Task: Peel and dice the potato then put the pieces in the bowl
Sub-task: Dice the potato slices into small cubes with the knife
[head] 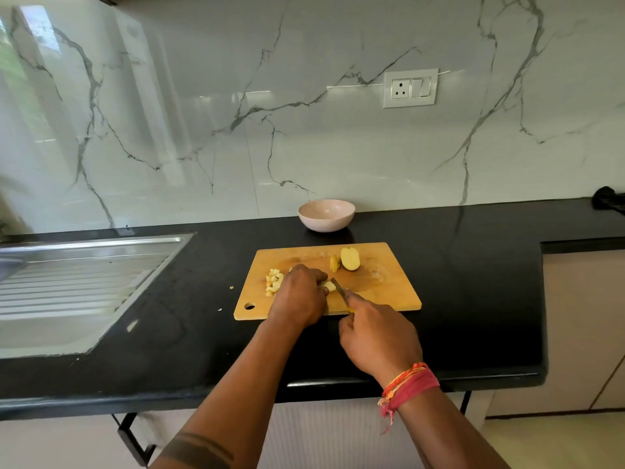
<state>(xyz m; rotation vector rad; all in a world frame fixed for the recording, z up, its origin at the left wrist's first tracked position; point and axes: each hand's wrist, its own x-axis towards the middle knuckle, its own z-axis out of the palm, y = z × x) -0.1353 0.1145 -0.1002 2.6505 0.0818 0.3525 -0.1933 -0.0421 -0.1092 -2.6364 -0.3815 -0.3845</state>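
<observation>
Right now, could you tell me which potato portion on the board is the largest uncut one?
The potato half at the board's far side, beside the thin slice; the diced pile sits left of the left hand.

left hand (299, 292) curled, right hand (378, 336) gripping

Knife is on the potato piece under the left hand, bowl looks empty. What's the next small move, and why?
Probably press the knife down through the potato piece that the left hand pins to the cutting board. The right hand already has the blade against it, and a potato half and a slice remain uncut, so moving the diced pieces to the bowl seems premature.
</observation>
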